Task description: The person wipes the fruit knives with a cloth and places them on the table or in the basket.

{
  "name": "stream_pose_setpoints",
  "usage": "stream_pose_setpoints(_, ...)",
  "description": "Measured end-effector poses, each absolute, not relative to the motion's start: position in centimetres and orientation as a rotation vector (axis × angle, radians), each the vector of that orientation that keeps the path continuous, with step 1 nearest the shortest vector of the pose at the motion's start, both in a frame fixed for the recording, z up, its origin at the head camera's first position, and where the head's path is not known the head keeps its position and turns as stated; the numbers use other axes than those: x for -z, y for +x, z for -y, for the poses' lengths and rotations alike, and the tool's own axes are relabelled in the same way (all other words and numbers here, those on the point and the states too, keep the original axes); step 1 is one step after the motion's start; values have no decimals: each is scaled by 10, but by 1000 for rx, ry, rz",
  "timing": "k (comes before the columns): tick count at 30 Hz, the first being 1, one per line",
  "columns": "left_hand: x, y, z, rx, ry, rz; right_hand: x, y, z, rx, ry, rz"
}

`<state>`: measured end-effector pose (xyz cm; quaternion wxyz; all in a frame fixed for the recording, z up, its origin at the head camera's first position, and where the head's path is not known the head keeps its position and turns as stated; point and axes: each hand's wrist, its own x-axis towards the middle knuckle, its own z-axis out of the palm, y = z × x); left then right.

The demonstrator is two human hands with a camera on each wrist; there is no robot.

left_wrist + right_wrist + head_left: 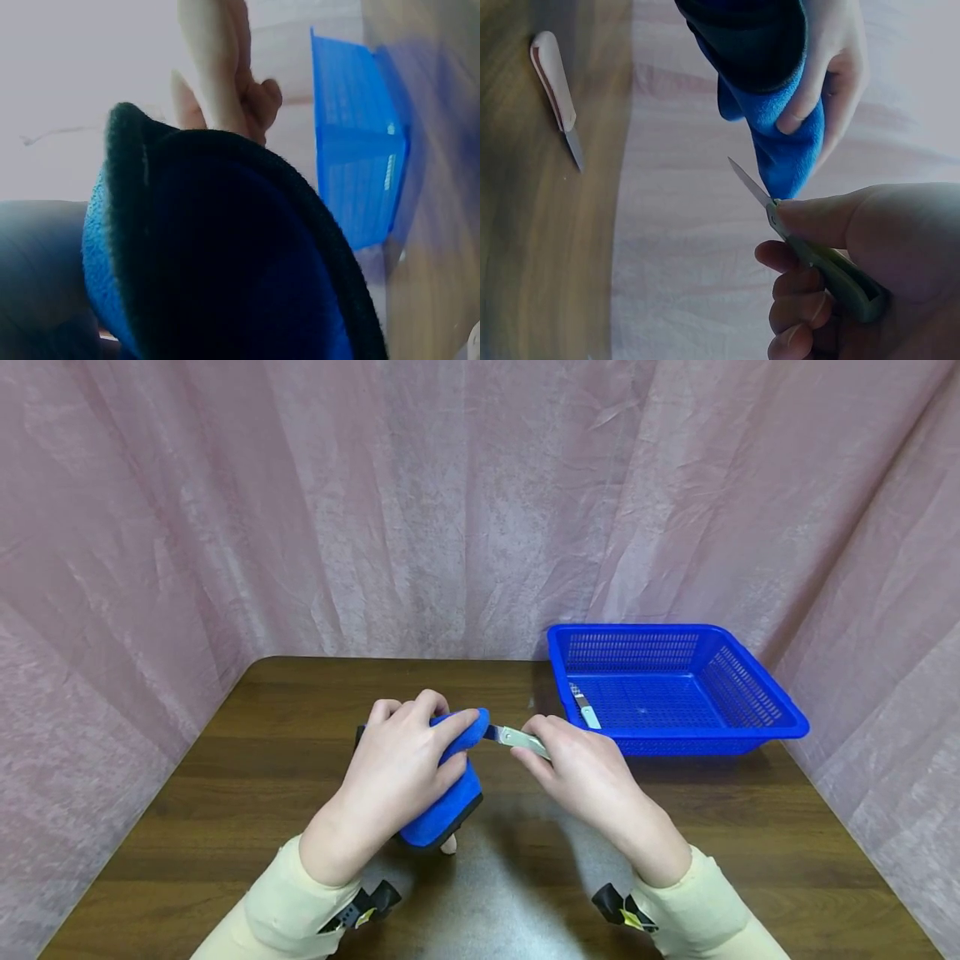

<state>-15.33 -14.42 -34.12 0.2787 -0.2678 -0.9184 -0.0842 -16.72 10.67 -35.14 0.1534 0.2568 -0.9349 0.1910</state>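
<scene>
My left hand (pixel 401 747) grips a blue fleece cloth (pixel 442 810) with dark trim, thumb and fingers pinching a fold at its upper right end. In the left wrist view the cloth's dark-edged opening (pixel 225 247) fills the foreground. My right hand (pixel 588 768) holds a folding knife (pixel 525 741) by its pale green handle, blade out. In the right wrist view the bare blade (pixel 748 181) points up and left, its base right at the tip of the cloth (pixel 787 154). Both hands are above the table, the right one in front of the basket.
A blue plastic basket (pixel 675 735) stands at the table's back right, a second pale-handled knife (pixel 585 706) lying inside along its left. On the wooden table (pixel 247 793), another open folding knife (pixel 553 79) with a pinkish handle lies partly hidden below the cloth in the head view. Pink curtains hang behind.
</scene>
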Motion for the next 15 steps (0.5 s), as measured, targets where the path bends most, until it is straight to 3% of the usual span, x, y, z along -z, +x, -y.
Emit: stream_pose_setpoints(15,351,-151,134,162,-781,2414,355,-165,-104,-530,765,2680)
